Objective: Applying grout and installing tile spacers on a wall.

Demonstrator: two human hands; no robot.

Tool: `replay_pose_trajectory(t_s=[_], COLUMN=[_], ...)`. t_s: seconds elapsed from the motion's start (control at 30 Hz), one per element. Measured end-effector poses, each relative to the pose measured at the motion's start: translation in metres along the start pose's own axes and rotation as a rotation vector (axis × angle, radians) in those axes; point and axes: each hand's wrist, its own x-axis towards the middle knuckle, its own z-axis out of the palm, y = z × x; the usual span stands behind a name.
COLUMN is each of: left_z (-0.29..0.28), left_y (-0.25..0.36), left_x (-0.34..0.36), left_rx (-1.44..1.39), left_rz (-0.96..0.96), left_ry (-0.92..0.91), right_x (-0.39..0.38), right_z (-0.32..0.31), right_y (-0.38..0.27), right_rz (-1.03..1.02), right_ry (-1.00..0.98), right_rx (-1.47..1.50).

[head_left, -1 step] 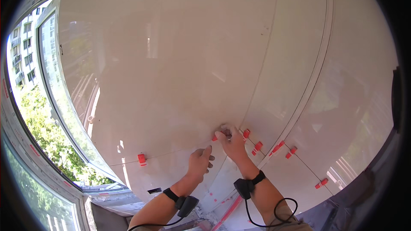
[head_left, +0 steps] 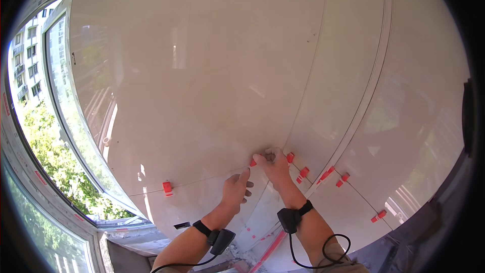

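Large glossy beige tiles (head_left: pixel 202 96) cover the wall in front of me. Along a seam low on the wall, my right hand (head_left: pixel 275 168) is closed with curled fingers, its thumb against a small red tile-levelling wedge (head_left: pixel 253 162). The fingers partly hide what lies between them. Just below and to the left, my left hand (head_left: pixel 236 190) has its thumb pointing up toward the seam and its fingers loosely bent and apart, with nothing visible in it. To the right of my right hand sit two more red wedges, the nearer one (head_left: pixel 290 157) close to its fingers.
Further red wedges line the seams, one at left (head_left: pixel 167 187) and one at far right (head_left: pixel 378 216). A rectangular cutout (head_left: pixel 182 225) opens in the lower tile. An open window (head_left: pixel 55 96) stands at left. Black straps with boxes and cables (head_left: pixel 289 221) are on my forearms.
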Motion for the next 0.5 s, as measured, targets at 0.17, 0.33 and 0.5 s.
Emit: replay_pose_trajectory(t_s=[0.17, 0.33, 0.5], left_z=[0.005, 0.019, 0.012], left_y=[0.02, 0.039, 0.041], left_x=[0.015, 0.019, 0.024], left_rx=[-0.069, -0.038, 0.068], left_rz=[-0.072, -0.104, -0.098], left_ry=[-0.087, -0.121, -0.142], right_x=[-0.005, -0.011, -0.013], right_z=[0.004, 0.002, 0.005], right_y=[-0.025, -0.018, -0.018], right_rz=[0.504, 0.579, 0.599], right_ry=[-0.229, -0.211, -0.268], right_rx=[0.247, 0.407, 0.329])
